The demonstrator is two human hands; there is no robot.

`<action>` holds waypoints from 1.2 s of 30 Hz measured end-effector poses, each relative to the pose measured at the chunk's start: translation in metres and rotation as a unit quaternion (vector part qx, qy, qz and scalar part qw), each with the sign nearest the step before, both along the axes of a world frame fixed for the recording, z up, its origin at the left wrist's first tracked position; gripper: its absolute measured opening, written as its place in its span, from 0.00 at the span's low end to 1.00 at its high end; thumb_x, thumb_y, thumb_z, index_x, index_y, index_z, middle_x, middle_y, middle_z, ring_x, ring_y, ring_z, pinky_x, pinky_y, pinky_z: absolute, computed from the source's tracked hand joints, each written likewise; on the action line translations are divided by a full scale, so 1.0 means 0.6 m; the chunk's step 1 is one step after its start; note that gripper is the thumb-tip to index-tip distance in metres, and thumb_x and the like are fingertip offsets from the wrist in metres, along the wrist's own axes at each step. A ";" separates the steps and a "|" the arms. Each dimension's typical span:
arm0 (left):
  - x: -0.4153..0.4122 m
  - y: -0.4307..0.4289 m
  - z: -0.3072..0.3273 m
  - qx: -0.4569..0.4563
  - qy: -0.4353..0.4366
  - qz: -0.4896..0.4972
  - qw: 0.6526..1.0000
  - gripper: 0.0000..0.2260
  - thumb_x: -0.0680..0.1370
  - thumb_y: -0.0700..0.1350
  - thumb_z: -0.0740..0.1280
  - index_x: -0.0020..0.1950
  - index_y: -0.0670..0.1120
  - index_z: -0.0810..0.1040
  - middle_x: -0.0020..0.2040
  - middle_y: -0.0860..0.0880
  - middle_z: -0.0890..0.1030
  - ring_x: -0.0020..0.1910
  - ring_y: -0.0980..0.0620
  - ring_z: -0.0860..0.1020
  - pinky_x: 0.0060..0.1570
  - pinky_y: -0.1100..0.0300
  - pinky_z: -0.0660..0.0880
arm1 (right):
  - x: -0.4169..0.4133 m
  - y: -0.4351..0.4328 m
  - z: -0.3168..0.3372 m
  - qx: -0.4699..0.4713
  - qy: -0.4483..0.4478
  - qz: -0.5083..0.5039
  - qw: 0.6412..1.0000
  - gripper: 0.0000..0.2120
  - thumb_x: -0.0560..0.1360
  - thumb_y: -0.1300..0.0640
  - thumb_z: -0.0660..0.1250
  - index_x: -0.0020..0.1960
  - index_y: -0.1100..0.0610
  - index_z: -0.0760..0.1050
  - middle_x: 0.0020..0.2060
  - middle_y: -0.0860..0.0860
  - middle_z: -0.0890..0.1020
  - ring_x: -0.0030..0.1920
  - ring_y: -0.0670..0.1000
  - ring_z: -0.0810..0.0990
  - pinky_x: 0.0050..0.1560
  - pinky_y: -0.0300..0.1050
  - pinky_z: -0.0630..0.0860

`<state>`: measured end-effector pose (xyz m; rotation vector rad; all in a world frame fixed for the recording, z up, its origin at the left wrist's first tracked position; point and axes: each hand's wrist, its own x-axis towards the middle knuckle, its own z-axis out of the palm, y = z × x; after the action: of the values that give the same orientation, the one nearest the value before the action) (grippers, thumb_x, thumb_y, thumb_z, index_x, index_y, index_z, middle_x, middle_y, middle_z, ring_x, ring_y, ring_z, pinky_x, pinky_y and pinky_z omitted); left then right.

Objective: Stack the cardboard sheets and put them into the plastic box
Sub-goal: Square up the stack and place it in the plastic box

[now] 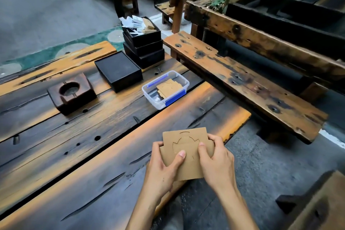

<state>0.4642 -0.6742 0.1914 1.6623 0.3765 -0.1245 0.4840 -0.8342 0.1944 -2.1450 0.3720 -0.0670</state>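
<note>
A small pile of brown cardboard sheets (188,147) with a die-cut round pattern is held over the table's near right corner. My left hand (164,162) grips its left edge, thumb on top. Gripping the right edge is my right hand (214,160), also with its thumb on top. The sheets sit slightly offset from each other. Farther off on the table stands the clear plastic box (183,80) with blue clips, lid off. Inside it lie more brown cardboard sheets (169,88) and something white at its near end.
A flat black box (117,71) and a stack of black trays (143,47) holding white and tan pieces stand behind the plastic box. A dark wooden ashtray block (71,92) sits to the left. A wooden bench (242,82) runs along the table's right side.
</note>
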 end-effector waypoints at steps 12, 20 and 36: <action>0.254 -0.029 -0.038 -0.073 0.023 0.020 0.997 0.23 0.67 0.65 0.74 0.58 0.63 0.70 0.48 0.59 0.86 0.37 0.50 0.85 0.22 0.60 0.71 | 0.268 -0.028 -0.027 -0.012 -0.009 0.043 0.999 0.18 0.75 0.44 0.73 0.62 0.42 0.73 0.49 0.43 0.83 0.51 0.49 0.81 0.51 0.42 0.72; 0.392 -0.009 -0.047 -0.175 0.044 0.031 0.983 0.21 0.78 0.38 0.75 0.64 0.51 0.70 0.50 0.56 0.87 0.38 0.54 0.85 0.21 0.62 0.71 | 0.431 -0.018 -0.045 0.001 0.009 0.077 0.997 0.16 0.74 0.44 0.74 0.59 0.40 0.72 0.49 0.38 0.83 0.54 0.49 0.82 0.56 0.47 0.76; 0.701 0.011 -0.197 -0.130 0.141 0.275 0.942 0.18 0.78 0.36 0.73 0.60 0.50 0.68 0.50 0.51 0.84 0.35 0.52 0.82 0.17 0.66 0.65 | 0.804 -0.019 -0.170 -0.018 0.160 0.240 0.957 0.23 0.77 0.47 0.70 0.70 0.50 0.73 0.60 0.50 0.79 0.63 0.53 0.78 0.65 0.52 0.74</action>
<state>0.8845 -0.6677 0.0732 1.2285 0.9856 0.0077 0.9662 -0.8454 0.0926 -2.2262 0.0238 0.5597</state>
